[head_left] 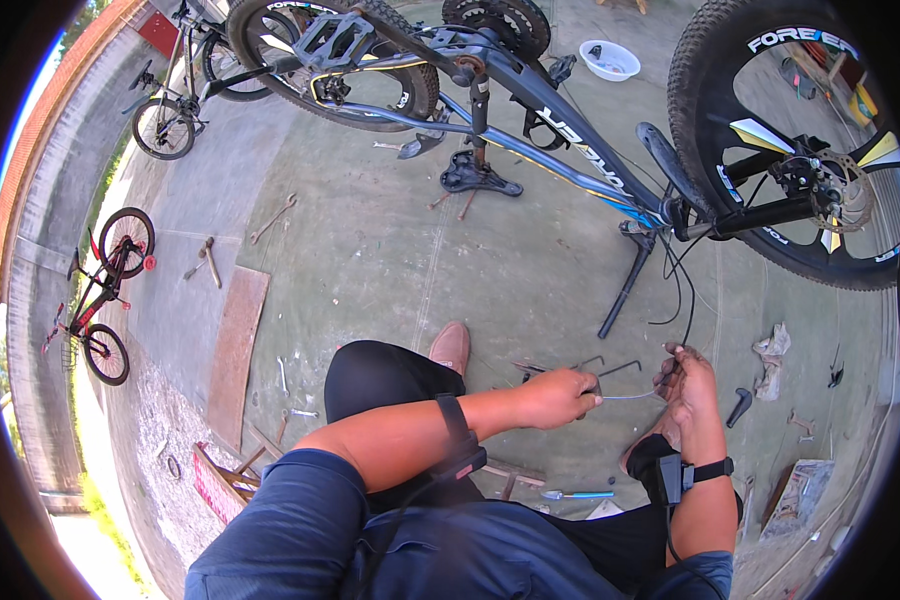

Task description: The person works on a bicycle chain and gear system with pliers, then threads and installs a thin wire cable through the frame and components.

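A thin pale wire [628, 397] stretches between my two hands. The fingers of my left hand [558, 397] are closed on one end of it. My right hand [688, 388] pinches a black cable housing [690, 305] that hangs from the bicycle, and the wire runs to its fingers. The blue and black bicycle frame [530, 110] stands upside down ahead of me, saddle [480, 174] on the floor. L-shaped hex keys [622, 367] show just beyond my left hand; whether they touch it I cannot tell.
The front wheel [705, 120] rises at the right; a white basin [610, 60] stands behind the frame. Around me lie a wrench [274, 219], a hammer [210, 262], a board [240, 355], a blue-handled tool [578, 494] and a rag [771, 360]. A red bicycle [100, 290] is far left.
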Motion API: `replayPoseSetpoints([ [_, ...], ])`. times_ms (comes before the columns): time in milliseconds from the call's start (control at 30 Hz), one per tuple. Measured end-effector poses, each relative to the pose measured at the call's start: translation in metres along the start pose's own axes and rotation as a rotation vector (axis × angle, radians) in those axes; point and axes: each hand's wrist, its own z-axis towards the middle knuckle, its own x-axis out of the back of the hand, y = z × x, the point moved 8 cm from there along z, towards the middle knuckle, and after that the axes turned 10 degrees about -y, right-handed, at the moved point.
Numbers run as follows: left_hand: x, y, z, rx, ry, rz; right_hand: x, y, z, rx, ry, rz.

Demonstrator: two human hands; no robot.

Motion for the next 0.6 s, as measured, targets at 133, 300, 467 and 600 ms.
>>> replayPoseSetpoints([
  [133,-0.005,0.001,0.006,0.021,-0.018,0.159,0.014,0.005,0.003,0.002,0.027,0.02],
  [300,-0.011,0.003,0.012,-0.023,-0.022,0.134,0.021,-0.004,0.01,0.066,0.045,0.074],
  [467,-0.013,-0.006,0.017,0.005,0.037,0.099,0.012,-0.007,0.006,0.058,0.017,0.109],
  [600,-0.003,0.001,0.012,-0.036,0.06,0.015,-0.01,-0.007,0.001,0.038,-0.012,0.138],
])
